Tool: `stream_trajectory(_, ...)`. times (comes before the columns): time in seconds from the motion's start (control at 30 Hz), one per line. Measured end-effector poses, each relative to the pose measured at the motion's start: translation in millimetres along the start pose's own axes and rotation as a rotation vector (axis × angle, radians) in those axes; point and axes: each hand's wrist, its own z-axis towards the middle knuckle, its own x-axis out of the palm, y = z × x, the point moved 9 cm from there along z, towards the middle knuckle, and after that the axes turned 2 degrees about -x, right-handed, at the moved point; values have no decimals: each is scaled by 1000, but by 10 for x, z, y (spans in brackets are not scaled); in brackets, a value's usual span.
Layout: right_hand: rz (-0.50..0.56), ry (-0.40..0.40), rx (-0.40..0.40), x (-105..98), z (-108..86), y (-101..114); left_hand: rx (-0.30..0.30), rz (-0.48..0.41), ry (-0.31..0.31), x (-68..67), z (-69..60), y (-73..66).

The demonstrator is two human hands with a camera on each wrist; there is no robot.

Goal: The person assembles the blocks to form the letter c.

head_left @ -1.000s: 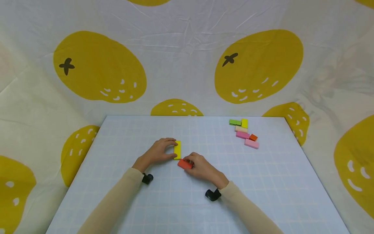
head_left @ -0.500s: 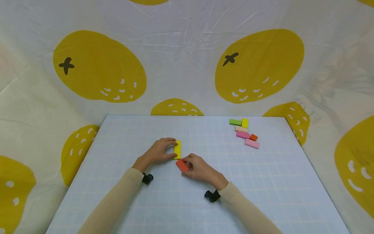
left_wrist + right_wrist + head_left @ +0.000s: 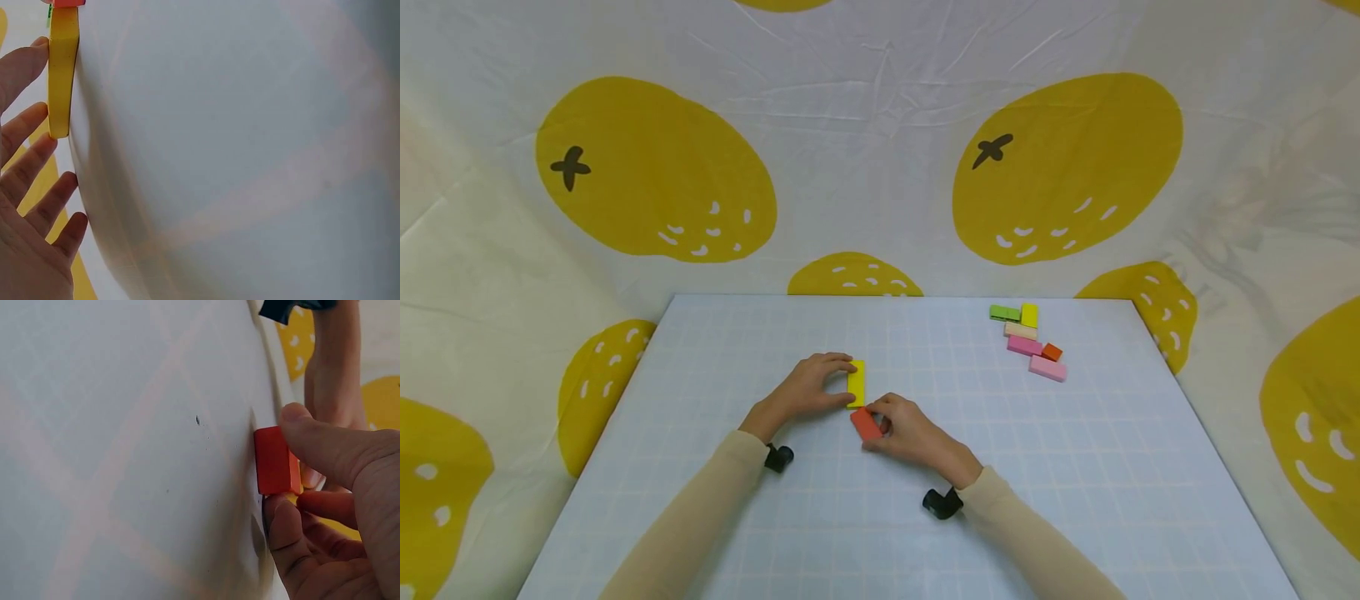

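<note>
A yellow block [image 3: 857,383] is held between thumb and fingertips of the left hand [image 3: 805,387]. At the fingertips of the right hand [image 3: 913,429], a red block [image 3: 865,423] is pinched, slanted beside the yellow block's thumb-side end.

A creased white cloth [image 3: 865,192] printed with large yellow fruit shapes [image 3: 658,171] hangs beyond the far, left and right edges of the pale-blue desk [image 3: 1150,483], which bears a faint grid [image 3: 820,508].
</note>
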Motion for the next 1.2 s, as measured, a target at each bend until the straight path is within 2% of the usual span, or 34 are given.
stream_trajectory(0.07, -4, 12, 7, -15, -4, -20, 0, -2, -1, 1, 0, 1)
stream_trajectory(0.2, 0, 28, 84, -119, -32, -147, -14, 1, 7, 12, 6, 15)
stream_trajectory(0.4, 2, -9, 192, -417, -94, -423, -67, 4, 34, 38, 16, 49)
stream_trajectory(0.5, 4, -32, 239, -582, -154, -580, -74, -8, 36, 37, 12, 58)
stream_trajectory(0.87, -71, -143, 387, -1290, -529, -1181, -56, -25, 17, 44, -3, 62)
stream_trajectory(1.07, -106, -202, 461, -1568, -754, -1436, -55, -37, 6, 32, -18, 64)
stream_trajectory(1.2, -145, -260, 479, -1726, -889, -1569, -46, -42, 3, 34, -24, 60)
